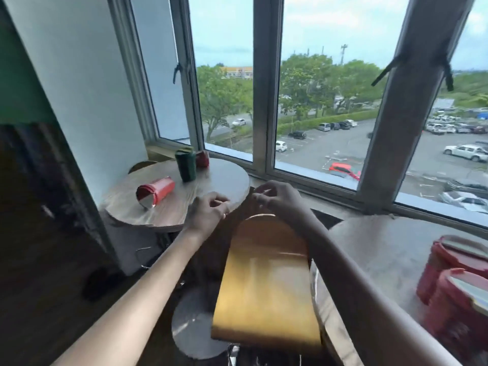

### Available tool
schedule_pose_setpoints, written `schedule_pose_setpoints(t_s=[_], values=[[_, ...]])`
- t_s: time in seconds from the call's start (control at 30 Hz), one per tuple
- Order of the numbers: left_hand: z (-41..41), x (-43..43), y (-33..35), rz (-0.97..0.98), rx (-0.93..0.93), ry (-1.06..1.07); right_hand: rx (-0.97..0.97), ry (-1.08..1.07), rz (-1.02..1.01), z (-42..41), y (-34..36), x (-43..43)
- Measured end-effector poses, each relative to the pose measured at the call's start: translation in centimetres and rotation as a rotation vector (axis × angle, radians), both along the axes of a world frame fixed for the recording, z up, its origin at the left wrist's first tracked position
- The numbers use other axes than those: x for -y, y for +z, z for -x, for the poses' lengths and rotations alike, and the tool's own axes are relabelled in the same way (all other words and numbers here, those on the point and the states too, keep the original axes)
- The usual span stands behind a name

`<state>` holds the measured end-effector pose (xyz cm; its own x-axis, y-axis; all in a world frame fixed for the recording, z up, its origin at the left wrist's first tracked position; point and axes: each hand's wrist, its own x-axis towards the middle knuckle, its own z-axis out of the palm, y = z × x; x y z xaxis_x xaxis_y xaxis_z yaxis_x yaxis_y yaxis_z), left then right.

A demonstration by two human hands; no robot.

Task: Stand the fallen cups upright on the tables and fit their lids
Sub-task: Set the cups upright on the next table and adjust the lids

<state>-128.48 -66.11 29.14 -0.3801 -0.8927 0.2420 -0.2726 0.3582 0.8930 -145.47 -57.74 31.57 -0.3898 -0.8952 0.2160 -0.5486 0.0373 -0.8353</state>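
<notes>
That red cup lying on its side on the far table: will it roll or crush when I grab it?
The red cup lies on its round side, so a nudge would probably roll it. Its open mouth looks thin-walled and slightly bent, so likely light and crushable. Both hands hover short of it.

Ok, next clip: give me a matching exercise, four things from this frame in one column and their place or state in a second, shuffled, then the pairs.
Things:
1. red cup
2. green cup
3. two red cups with lids
4. wooden chair

Place or state:
A. upright on the far round table
B. between the two tables
C. lying on its side on the far round table
D. on the near table, at the right edge of the view

Pairs: 1-C, 2-A, 3-D, 4-B
</notes>
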Motion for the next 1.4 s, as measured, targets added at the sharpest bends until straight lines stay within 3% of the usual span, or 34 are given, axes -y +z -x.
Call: schedule_pose_setpoints(t_s=[0.33, 0.7, 0.93, 1.07, 1.4], values=[[-8.9, 15.7, -2.1, 0.038, 0.029, 0.216, 0.225, 0.195, 0.083, -8.7, -3.6, 18.4], [-9.9, 37.2, -1.6, 0.040, 0.135, 0.163, 0.253, 0.074, 0.103, -11.0, -4.1, 37.9], [-7.9, 47.6, -3.0, 0.074, 0.119, -0.055, 0.226, -0.040, 0.104, -12.1, -4.7, 43.9], [-5.7, 52.0, -3.9, 0.088, -0.012, -0.190, 0.186, -0.111, 0.088, -14.2, -6.2, 45.8], [-2.1, 57.8, -5.4, -0.240, -0.118, -0.522, 0.113, -0.267, -0.149, -18.4, -7.8, 43.7]])
